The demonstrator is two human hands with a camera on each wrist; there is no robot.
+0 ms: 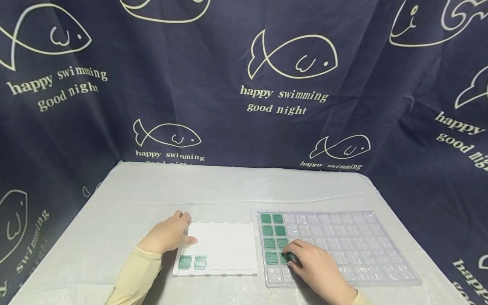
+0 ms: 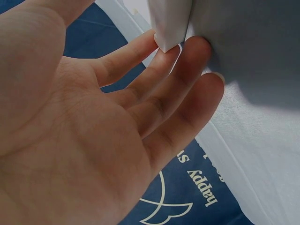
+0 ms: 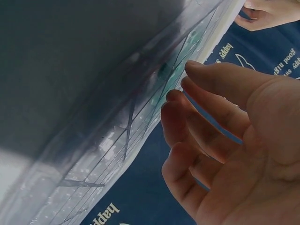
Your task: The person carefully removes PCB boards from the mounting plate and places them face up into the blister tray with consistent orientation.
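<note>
My left hand (image 1: pixel 167 233) is at the left edge of a flat white board (image 1: pixel 225 241). Its thumb lies on the top face, and the other fingers, nearly straight, touch the board's corner (image 2: pixel 171 23) in the left wrist view. Two green circuit boards (image 1: pixel 185 262) lie side by side at the white board's near left. My right hand (image 1: pixel 318 267) reaches into a clear compartment tray (image 1: pixel 350 243), thumb and index finger pinching a green circuit board (image 1: pixel 285 257) in the second column. The right wrist view hides that board behind the fingertips.
Several more green circuit boards (image 1: pixel 269 243) fill cells in the tray's two left columns. Both the tray and the white board stand on a white-covered table (image 1: pixel 213 186). A dark blue curtain (image 1: pixel 228 84) with fish drawings surrounds the table at the back and sides.
</note>
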